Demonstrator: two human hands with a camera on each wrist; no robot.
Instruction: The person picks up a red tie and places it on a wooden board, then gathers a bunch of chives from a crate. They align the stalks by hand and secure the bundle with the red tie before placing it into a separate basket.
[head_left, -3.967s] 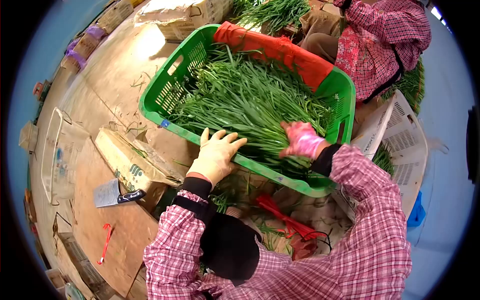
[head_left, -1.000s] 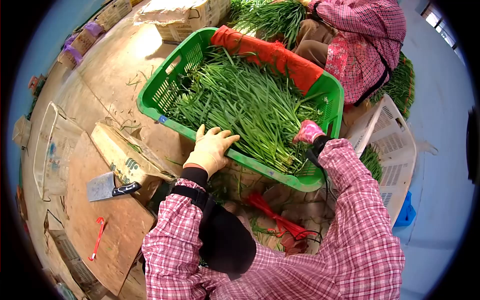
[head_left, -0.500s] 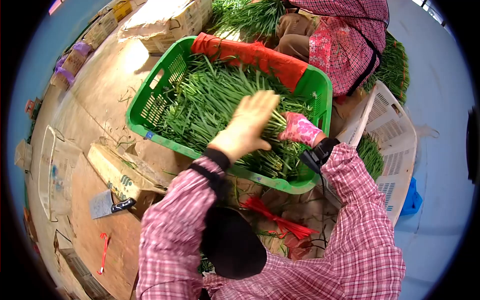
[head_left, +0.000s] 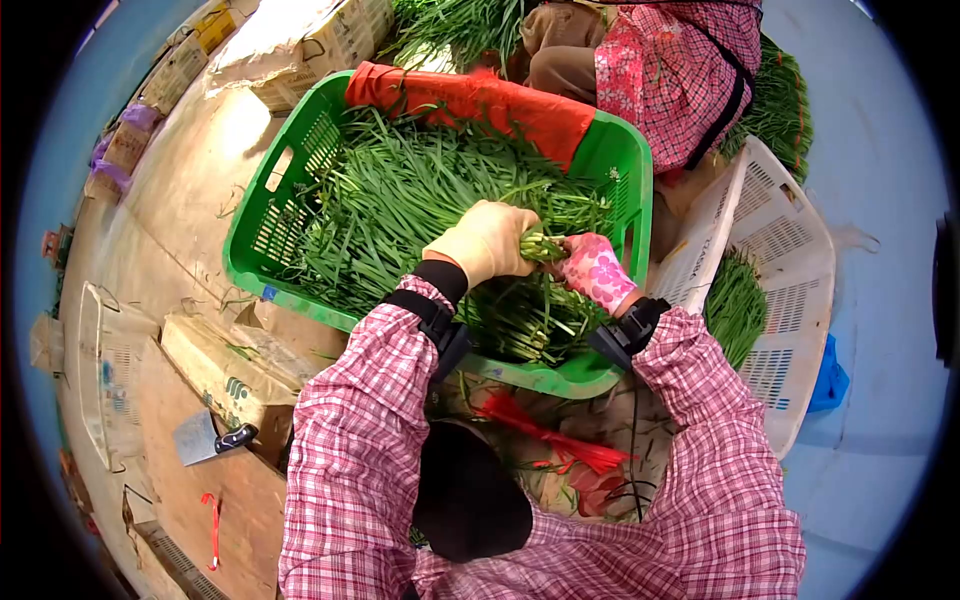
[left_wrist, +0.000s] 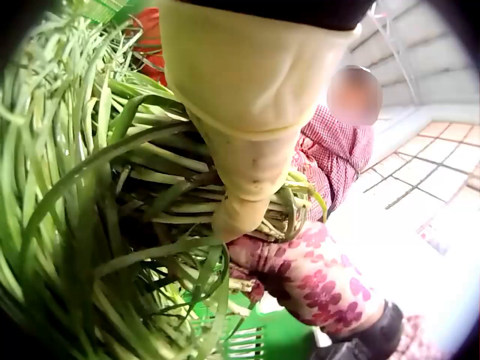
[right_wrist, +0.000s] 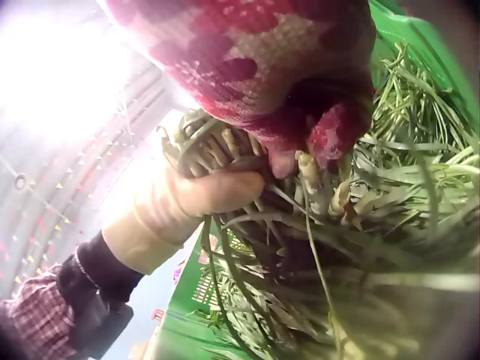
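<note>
Long green garlic chives (head_left: 400, 190) fill a green plastic basket (head_left: 240, 240) with red cloth (head_left: 470, 105) along its far side. In a cream glove, my left hand (head_left: 485, 240) grips a small bunch (head_left: 541, 246) near its pale cut ends, its thumb wrapped across the stalks in both wrist views. My right hand (head_left: 597, 272), in a pink flowered glove, is right beside those ends. Its thumb and finger pinch a few stalk bases (right_wrist: 309, 169) in the right wrist view. Below both hands, more cut ends (head_left: 535, 335) lie at the basket's near right corner.
A cleaver (head_left: 200, 438) and a red strip (head_left: 213, 530) lie on a wooden board (head_left: 180, 490) at left, by a carton (head_left: 225, 375). Red ties (head_left: 560, 440) lie before the basket. A white crate (head_left: 690, 265) stands at right; another person (head_left: 670, 90) sits beyond.
My left hand has left the basket's near rim and crossed right to grip the bunch. My right hand has come up from the basket's right end with stalks to meet it.
</note>
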